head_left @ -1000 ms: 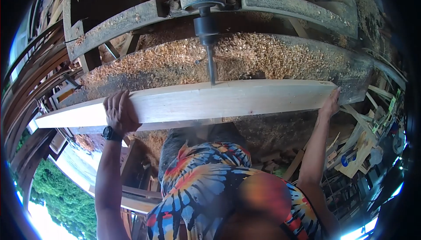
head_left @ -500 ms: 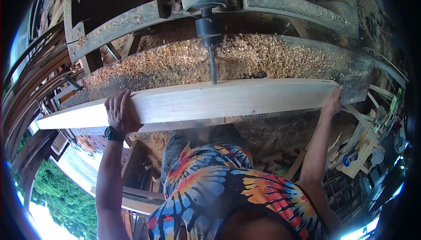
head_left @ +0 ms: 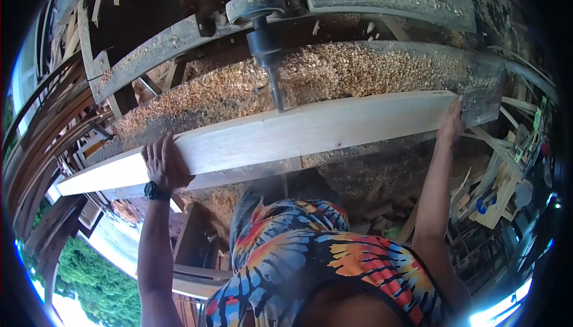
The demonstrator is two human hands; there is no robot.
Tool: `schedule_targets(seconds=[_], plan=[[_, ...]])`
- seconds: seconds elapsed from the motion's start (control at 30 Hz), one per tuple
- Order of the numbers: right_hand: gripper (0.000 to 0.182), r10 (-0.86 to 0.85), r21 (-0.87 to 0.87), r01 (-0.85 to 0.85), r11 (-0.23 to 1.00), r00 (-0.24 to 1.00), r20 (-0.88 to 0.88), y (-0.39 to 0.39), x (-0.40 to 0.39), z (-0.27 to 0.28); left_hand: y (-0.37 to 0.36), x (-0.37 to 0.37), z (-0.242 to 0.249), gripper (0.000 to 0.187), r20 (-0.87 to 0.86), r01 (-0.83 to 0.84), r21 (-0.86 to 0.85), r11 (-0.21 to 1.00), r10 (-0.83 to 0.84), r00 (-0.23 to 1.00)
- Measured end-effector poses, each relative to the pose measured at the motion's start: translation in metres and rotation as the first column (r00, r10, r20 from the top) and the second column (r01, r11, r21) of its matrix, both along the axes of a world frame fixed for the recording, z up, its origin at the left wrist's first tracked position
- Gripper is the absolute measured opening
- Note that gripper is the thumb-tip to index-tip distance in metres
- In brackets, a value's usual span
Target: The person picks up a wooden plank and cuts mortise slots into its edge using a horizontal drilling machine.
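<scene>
A long pale wooden plank [head_left: 310,130] lies across the view on a chip-covered work surface [head_left: 418,70]. My left hand [head_left: 166,163] is closed over the left part of the plank, fingers over its far edge, with a dark watch [head_left: 156,191] on the wrist. At the plank's right end, my right hand [head_left: 453,123] grips the corner. Between the hands, a drill bit [head_left: 276,93] in a dark chuck [head_left: 263,46] meets the plank's far edge; its tip is hidden there.
Wood chips [head_left: 334,70] are heaped behind the plank, and a curved wooden rail [head_left: 382,1] runs beyond. Stacked timber strips [head_left: 42,142] stand at left. Scrap wood and a blue object [head_left: 481,206] lie at right. Beneath the plank are more shavings [head_left: 218,207].
The plank's right end, with my right hand, has swung away from me, and the plank has shifted slightly right against the bit. A few chips now fly near the chuck. Both hands keep their grip.
</scene>
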State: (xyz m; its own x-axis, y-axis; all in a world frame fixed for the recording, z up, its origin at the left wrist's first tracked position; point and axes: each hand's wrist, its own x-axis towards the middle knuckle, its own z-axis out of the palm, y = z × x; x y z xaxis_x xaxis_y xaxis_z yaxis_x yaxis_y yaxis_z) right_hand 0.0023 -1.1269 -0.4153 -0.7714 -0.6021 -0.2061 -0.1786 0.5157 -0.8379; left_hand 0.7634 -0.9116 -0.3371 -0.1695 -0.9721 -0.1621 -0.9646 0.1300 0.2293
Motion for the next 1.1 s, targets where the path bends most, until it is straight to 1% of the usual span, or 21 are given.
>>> schedule_targets(seconds=[0.07, 0.17, 0.27, 0.3, 0.37, 0.47, 0.57, 0.63, 0.7, 0.77, 0.8, 0.87, 0.9, 1.0, 1.07, 1.1], plan=[[0.070, -0.014, 0.013, 0.014, 1.000, 1.000, -0.011, -0.002, 0.004, 0.002, -0.001, 0.002, 0.000, 0.123, -0.001, 0.008, -0.007, 1.000, -0.008, 1.000], [0.071, 0.010, 0.000, -0.010, 1.000, 1.000, 0.008, -0.004, -0.006, -0.006, -0.004, 0.000, 0.002, 0.127, -0.015, 0.021, -0.013, 1.000, -0.022, 1.000], [0.072, -0.003, 0.001, 0.003, 1.000, 1.000, -0.020, -0.013, -0.008, -0.014, -0.006, -0.001, 0.003, 0.127, 0.018, 0.005, 0.013, 1.000, -0.006, 1.000], [0.073, 0.011, 0.010, -0.010, 1.000, 0.999, -0.052, -0.016, -0.013, -0.018, -0.008, -0.002, 0.002, 0.127, -0.010, 0.011, -0.009, 1.000, -0.011, 1.000], [0.074, 0.053, 0.042, -0.049, 0.998, 0.993, -0.109, -0.019, -0.021, -0.023, -0.006, -0.001, 0.000, 0.128, 0.000, -0.010, 0.011, 1.000, 0.010, 1.000], [0.078, 0.051, 0.024, -0.050, 0.998, 0.998, -0.034, -0.023, -0.003, -0.013, -0.007, 0.000, -0.001, 0.129, 0.001, -0.025, 0.011, 1.000, 0.025, 1.000], [0.082, 0.075, 0.117, -0.060, 0.991, 0.989, -0.130, -0.029, -0.012, -0.019, -0.007, -0.001, -0.001, 0.129, -0.002, -0.024, 0.008, 1.000, 0.024, 1.000], [0.085, 0.064, 0.195, -0.028, 0.980, 0.982, -0.179, -0.035, -0.024, -0.028, -0.010, -0.002, -0.001, 0.129, -0.003, -0.022, -0.011, 1.000, 0.022, 1.000], [0.087, 0.058, 0.190, -0.022, 0.982, 0.980, -0.188, -0.036, -0.025, -0.029, -0.011, -0.004, 0.000, 0.128, -0.009, -0.019, -0.032, 0.999, 0.019, 1.000], [0.089, 0.065, 0.100, -0.050, 0.994, 0.986, -0.155, -0.038, -0.014, -0.028, -0.011, -0.003, 0.000, 0.127, 0.012, -0.036, 0.002, 0.999, 0.036, 0.999], [0.090, 0.069, 0.146, -0.047, 0.988, 0.986, -0.149, -0.041, -0.018, -0.029, -0.012, -0.003, 0.001, 0.127, 0.023, -0.048, 0.018, 0.999, 0.048, 0.999], [0.091, 0.076, 0.237, -0.041, 0.971, 0.988, -0.137, -0.046, -0.026, -0.032, -0.014, -0.003, 0.003, 0.122, 0.023, -0.024, -0.013, 1.000, 0.025, 0.999], [0.091, 0.067, 0.207, -0.037, 0.978, 0.987, -0.143, -0.047, -0.024, -0.032, -0.015, -0.003, 0.003, 0.119, 0.023, -0.009, -0.026, 1.000, 0.010, 1.000], [0.090, 0.053, 0.105, -0.038, 0.994, 0.988, -0.145, -0.049, -0.012, -0.031, -0.017, -0.002, 0.002, 0.119, 0.023, -0.009, -0.025, 1.000, 0.009, 1.000], [0.089, 0.062, 0.020, -0.060, 0.998, 0.990, -0.128, -0.052, -0.001, -0.026, -0.017, 0.000, -0.002, 0.124, 0.025, -0.017, -0.043, 0.999, 0.018, 1.000], [0.089, 0.052, 0.052, -0.046, 0.998, 0.991, -0.121, -0.054, 0.003, -0.023, -0.018, -0.001, -0.002, 0.126, 0.027, -0.021, -0.051, 0.998, 0.022, 0.999]])
